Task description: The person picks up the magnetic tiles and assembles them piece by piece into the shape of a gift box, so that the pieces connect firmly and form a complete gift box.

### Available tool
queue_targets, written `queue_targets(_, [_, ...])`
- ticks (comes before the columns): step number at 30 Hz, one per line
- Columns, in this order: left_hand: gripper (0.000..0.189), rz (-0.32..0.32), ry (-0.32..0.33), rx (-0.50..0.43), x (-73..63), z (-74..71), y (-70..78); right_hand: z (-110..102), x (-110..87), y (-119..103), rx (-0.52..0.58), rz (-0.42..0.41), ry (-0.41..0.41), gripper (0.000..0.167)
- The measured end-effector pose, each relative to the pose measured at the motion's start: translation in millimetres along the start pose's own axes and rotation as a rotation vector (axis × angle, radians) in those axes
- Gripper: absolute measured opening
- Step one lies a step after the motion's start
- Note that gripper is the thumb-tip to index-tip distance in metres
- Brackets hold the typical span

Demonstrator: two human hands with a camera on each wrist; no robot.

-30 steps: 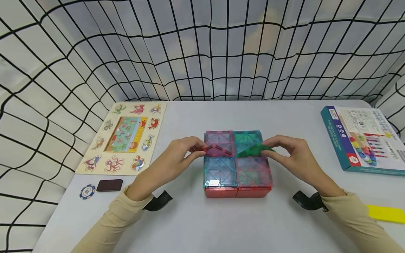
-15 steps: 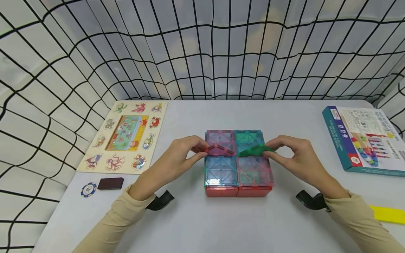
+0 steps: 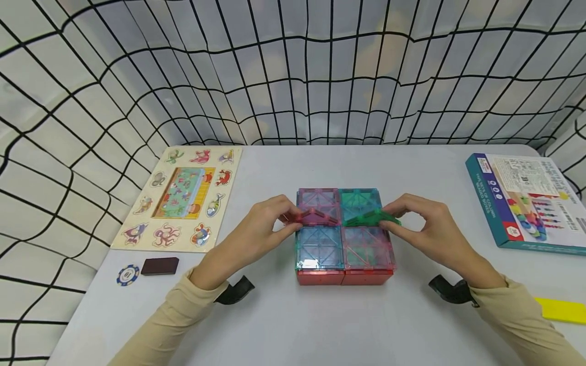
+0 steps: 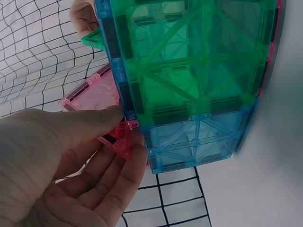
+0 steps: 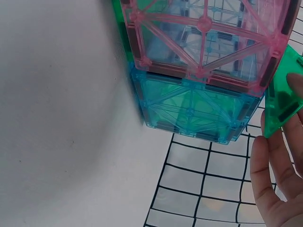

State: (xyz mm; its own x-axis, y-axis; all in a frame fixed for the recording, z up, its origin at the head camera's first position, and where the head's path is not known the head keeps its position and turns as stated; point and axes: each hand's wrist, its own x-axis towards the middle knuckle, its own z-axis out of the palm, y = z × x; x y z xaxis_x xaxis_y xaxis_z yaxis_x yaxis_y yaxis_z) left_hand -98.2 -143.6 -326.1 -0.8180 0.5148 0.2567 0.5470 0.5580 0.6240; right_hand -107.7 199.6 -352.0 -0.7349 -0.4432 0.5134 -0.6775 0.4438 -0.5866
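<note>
A low block of see-through magnetic tiles [image 3: 319,247] stands mid-table, its top made of pink, teal and blue squares. Over its middle seam, my left hand [image 3: 265,222] pinches a pink triangular magnetic tile [image 3: 317,217] between thumb and fingers. On the other side my right hand [image 3: 422,219] holds a green triangular magnetic tile [image 3: 363,219] by its outer end. Both triangles tilt close over the top squares, side by side. In the left wrist view, the thumb and fingertips meet at the block's upper edge. The right wrist view shows the green triangle [image 5: 278,101] beside a pink side tile [image 5: 203,42].
A wooden sea-animal puzzle board [image 3: 176,198] lies at the left, with a poker chip [image 3: 127,275] and a dark brown rectangular block [image 3: 159,266] in front. A boxed set [image 3: 526,203] sits at the right, and a yellow flat piece [image 3: 563,310] nearer me. Black netting [image 3: 329,81] surrounds the table.
Both triangles have tilted slightly over the top squares, their shapes showing more clearly than before. The left hand's fingers have shifted a little on the pink one. The block stays put.
</note>
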Motion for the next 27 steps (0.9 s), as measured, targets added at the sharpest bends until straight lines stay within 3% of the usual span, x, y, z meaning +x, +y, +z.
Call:
queue_targets(21, [0.016,-0.015,0.014,-0.015,-3.7,0.6,0.2,-2,-1.2,-2,-0.001,0.009,-0.004,0.042])
queue_targets(24, [0.031,-0.058,0.016,-0.024,-8.0,1.6,-0.1,-6,-5.3,-3,0.019,0.057,-0.003,0.05])
queue_targets(27, [0.058,-0.173,0.003,-0.087,-17.2,0.0,-0.2,-12,-13.6,-3,0.088,0.152,-0.025,0.054])
